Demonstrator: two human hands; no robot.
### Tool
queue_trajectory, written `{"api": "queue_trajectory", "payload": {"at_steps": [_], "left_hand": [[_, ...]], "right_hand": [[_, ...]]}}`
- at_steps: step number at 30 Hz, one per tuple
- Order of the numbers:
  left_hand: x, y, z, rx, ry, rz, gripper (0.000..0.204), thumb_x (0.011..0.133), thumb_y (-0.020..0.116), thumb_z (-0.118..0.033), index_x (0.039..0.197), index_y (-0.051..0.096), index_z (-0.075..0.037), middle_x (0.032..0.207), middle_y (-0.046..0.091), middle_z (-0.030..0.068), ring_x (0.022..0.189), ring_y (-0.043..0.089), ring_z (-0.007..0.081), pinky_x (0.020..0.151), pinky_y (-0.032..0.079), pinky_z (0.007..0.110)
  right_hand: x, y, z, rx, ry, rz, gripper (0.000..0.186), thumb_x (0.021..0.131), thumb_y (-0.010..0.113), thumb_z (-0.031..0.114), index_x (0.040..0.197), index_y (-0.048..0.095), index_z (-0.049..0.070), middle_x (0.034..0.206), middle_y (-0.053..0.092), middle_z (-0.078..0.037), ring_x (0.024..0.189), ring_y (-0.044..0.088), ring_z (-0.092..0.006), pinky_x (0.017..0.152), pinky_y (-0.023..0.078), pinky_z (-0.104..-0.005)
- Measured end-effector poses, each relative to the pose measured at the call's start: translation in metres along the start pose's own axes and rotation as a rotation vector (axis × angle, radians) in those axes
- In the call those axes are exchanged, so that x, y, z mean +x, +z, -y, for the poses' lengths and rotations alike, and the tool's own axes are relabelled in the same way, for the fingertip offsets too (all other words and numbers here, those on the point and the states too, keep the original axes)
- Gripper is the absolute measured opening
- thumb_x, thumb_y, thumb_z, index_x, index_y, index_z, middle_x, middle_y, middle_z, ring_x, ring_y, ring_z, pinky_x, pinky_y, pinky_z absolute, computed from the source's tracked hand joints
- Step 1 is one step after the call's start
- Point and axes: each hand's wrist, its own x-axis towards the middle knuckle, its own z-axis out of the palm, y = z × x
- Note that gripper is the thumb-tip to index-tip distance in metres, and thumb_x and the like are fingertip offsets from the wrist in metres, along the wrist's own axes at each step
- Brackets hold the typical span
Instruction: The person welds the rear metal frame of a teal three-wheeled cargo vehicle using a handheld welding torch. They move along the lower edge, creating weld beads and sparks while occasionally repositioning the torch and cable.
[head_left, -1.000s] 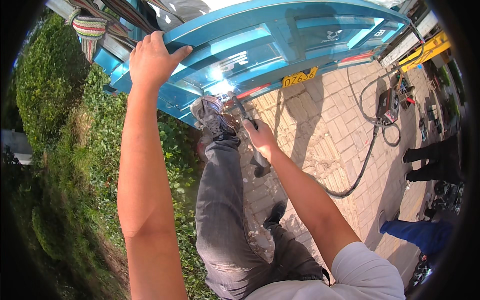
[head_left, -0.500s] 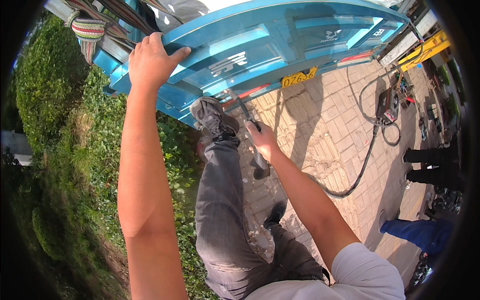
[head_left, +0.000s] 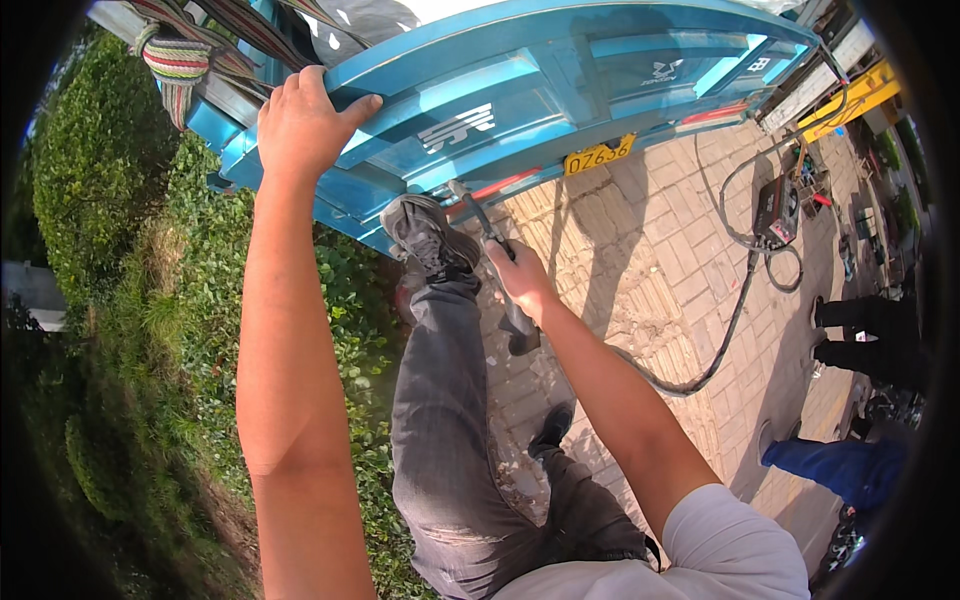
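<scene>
My left hand (head_left: 302, 125) grips the upper left corner of a blue truck tailgate (head_left: 540, 88), fingers over the edge and thumb out to the side. In my right hand (head_left: 522, 278) is a slim dark tool with a pale tip, apparently a welding torch (head_left: 474, 212). The fingers are closed round its handle. Its tip is close to the tailgate's lower edge, beside my raised grey shoe (head_left: 425, 232). That shoe rests against the tailgate's lower part. Below my right hand hangs a dark grey piece (head_left: 522, 332); I cannot tell what it is.
A thick black cable (head_left: 722, 345) loops over the paving (head_left: 655, 270) to a dark boxy machine (head_left: 772, 210). Green bushes (head_left: 105, 180) border the left. Knotted striped straps (head_left: 175, 55) lie at the top left. Another person's blue trouser leg (head_left: 835, 468) and someone's dark-clothed legs (head_left: 865, 340) are at right.
My right hand and the torch have shifted very slightly to the left. My left hand stays on the tailgate, and my raised foot has not moved.
</scene>
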Motion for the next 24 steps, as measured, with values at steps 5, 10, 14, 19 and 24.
{"api": "queue_trajectory", "payload": {"at_steps": [5, 10, 14, 19, 24], "left_hand": [[0.0009, -0.0004, -0.0009, -0.003, 0.002, 0.003, 0.073, 0.074, 0.072, -0.064, 0.113, 0.061, -0.002, 0.111, 0.066, 0.0148, 0.109, 0.06, 0.033, 0.094, 0.046, 0.045], [0.0, 0.0005, -0.0003, 0.001, 0.002, -0.001, 0.073, 0.074, 0.072, -0.063, 0.113, 0.061, -0.002, 0.111, 0.066, 0.0148, 0.109, 0.06, 0.0331, 0.094, 0.046, 0.045], [0.0, -0.0011, -0.0009, -0.008, 0.006, -0.002, 0.074, 0.075, 0.072, -0.064, 0.113, 0.061, -0.002, 0.111, 0.066, 0.0148, 0.109, 0.06, 0.0333, 0.094, 0.046, 0.045], [-0.0004, 0.0005, 0.0001, 0.0, 0.002, -0.009, 0.073, 0.075, 0.072, -0.063, 0.113, 0.061, -0.002, 0.111, 0.066, 0.0147, 0.11, 0.06, 0.0329, 0.094, 0.046, 0.044], [0.0012, -0.0021, -0.0021, 0.003, -0.008, 0.027, 0.076, 0.075, 0.071, -0.065, 0.117, 0.06, -0.002, 0.114, 0.065, 0.0148, 0.112, 0.059, 0.0327, 0.095, 0.046, 0.044]], "right_hand": [[0.0017, 0.0008, -0.0021, 0.015, 0.005, -0.015, 0.046, 0.096, 0.059, 0.044, 0.096, 0.06, -0.003, 0.069, 0.052, -0.004, 0.053, 0.052, -0.0145, 0.047, 0.048, -0.0317], [0.0023, 0.0008, -0.0029, 0.022, 0.002, -0.019, 0.047, 0.096, 0.059, 0.044, 0.096, 0.06, -0.003, 0.068, 0.052, -0.004, 0.053, 0.052, -0.0145, 0.047, 0.048, -0.0315], [0.0016, 0.0011, -0.0014, 0.027, 0.004, -0.012, 0.047, 0.096, 0.059, 0.045, 0.097, 0.06, -0.002, 0.069, 0.051, -0.003, 0.053, 0.052, -0.0145, 0.047, 0.049, -0.0318], [0.0006, 0.0001, -0.0022, 0.04, 0.027, -0.014, 0.047, 0.096, 0.059, 0.045, 0.099, 0.061, -0.002, 0.071, 0.052, -0.004, 0.057, 0.053, -0.0145, 0.048, 0.05, -0.0323], [0.0, -0.0011, -0.0101, 0.09, -0.013, -0.069, 0.049, 0.096, 0.059, 0.044, 0.101, 0.061, -0.005, 0.067, 0.055, -0.007, 0.048, 0.057, -0.018, 0.044, 0.047, -0.0325]]}}
